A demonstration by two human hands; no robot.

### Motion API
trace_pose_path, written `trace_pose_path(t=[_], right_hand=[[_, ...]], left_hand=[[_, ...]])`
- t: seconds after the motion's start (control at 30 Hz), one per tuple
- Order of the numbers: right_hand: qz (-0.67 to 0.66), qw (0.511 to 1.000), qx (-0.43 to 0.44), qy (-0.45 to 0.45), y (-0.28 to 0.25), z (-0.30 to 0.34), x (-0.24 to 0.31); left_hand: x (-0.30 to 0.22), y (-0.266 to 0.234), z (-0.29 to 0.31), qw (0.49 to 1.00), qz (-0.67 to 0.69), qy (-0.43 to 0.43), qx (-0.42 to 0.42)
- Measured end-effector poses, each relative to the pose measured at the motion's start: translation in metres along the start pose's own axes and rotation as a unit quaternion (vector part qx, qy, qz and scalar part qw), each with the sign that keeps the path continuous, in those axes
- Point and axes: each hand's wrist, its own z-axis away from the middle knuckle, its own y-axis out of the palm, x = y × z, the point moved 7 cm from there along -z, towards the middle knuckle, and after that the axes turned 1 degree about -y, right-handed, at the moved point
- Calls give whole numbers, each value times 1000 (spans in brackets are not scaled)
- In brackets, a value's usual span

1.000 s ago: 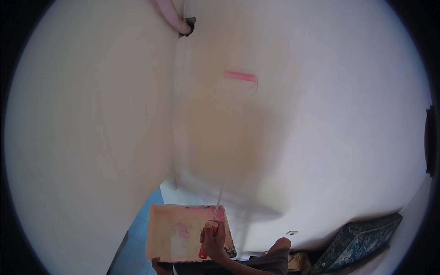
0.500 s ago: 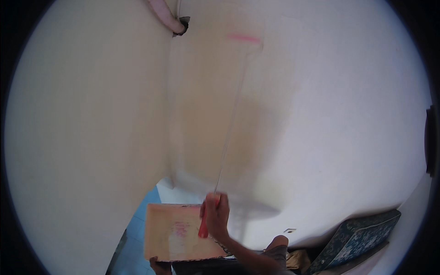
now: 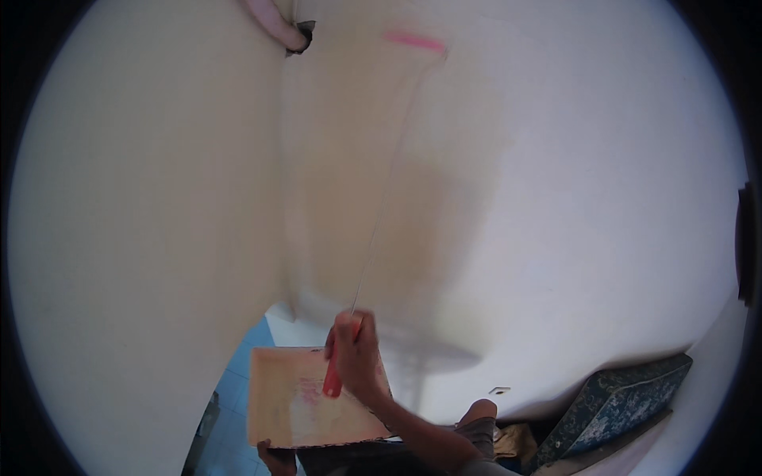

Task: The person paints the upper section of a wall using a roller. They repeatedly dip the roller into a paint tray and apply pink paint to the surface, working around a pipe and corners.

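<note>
My right hand (image 3: 359,357) is wrapped round the red handle of a long paint roller (image 3: 332,379). Its thin rod slants up and slightly right to a pink roller head (image 3: 415,41), which is against the upper part of the wall (image 3: 365,214). At the lower edge my left hand (image 3: 276,458) grips the near left corner of a shallow paint tray (image 3: 270,397). Cream paint coats the tray, with pink streaks in its middle. My right hand and the handle partly cover the tray's right side in this view.
A pale pipe (image 3: 274,22) enters a ragged hole near the wall corner. Another wall (image 3: 151,238) runs along the left. Blue floor tiles (image 3: 230,397) show below it. A dark patterned cushion or mattress (image 3: 615,408) leans at the lower right, near a wall socket (image 3: 499,390).
The roller head has moved up and a little left on the wall. My right hand has shifted up and left with the handle. My left hand still holds the tray.
</note>
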Motion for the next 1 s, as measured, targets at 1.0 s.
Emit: trace_pose_path(t=[1.0], right_hand=[[16, 999, 21, 30, 18, 26, -23]], left_hand=[[0, -5, -14, 999, 18, -17, 33]])
